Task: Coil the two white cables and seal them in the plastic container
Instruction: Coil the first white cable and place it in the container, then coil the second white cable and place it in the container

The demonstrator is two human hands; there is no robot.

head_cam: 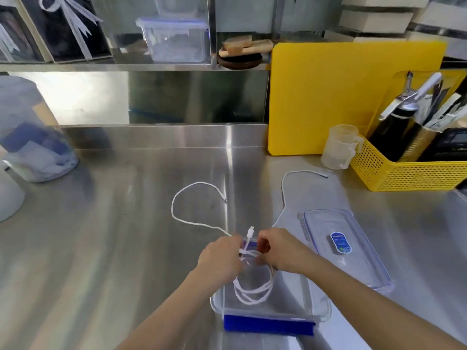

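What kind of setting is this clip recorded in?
Most likely a commercial kitchen or food-prep area: a stainless steel counter with steel shelving behind it, a yellow cutting board leaning against the wall, and a yellow perforated basket of utensils beside a plastic measuring cup.

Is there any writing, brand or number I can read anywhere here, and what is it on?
None can be read.
Sticker on the clear lid: blue and white with a green spot; its print is too blurred to read.
Dark device behind the yellow basket: any markings are too small to tell.
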